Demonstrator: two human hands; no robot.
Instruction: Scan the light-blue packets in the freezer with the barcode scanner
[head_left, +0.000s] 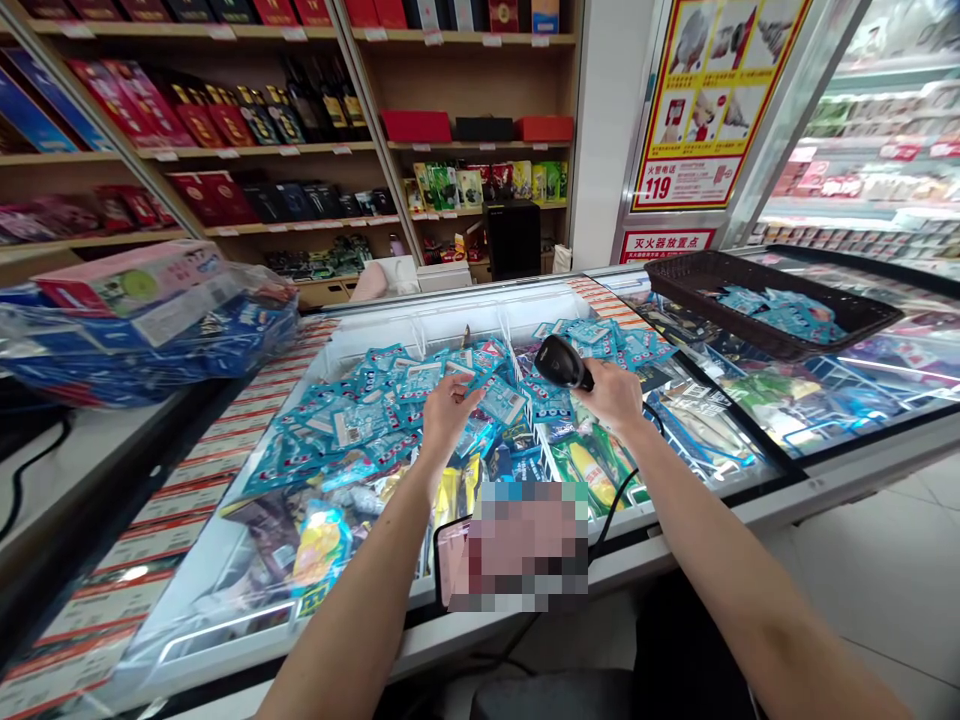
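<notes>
My right hand [611, 395] is wrapped round the handle of a black barcode scanner [562, 362], whose head points left over the packets. My left hand [450, 405] has its thumb and fingers closed at the edge of a small blue packet [501, 400], which lies tilted with a printed label facing up. Beneath and around both hands, many similar blue packets [367, 420] are spread over the freezer's glass top [225, 570]. More blue packets [787, 312] lie in a dark brown plastic tray [679, 270] on the right.
A phone [454, 565], partly blurred out, lies at the freezer's front edge. The scanner's black cable [622, 500] hangs past it. Plastic-wrapped boxes [142, 320] stand at the left. Stocked shelves [255, 145] line the back, and a black chair [514, 240] stands behind the freezer.
</notes>
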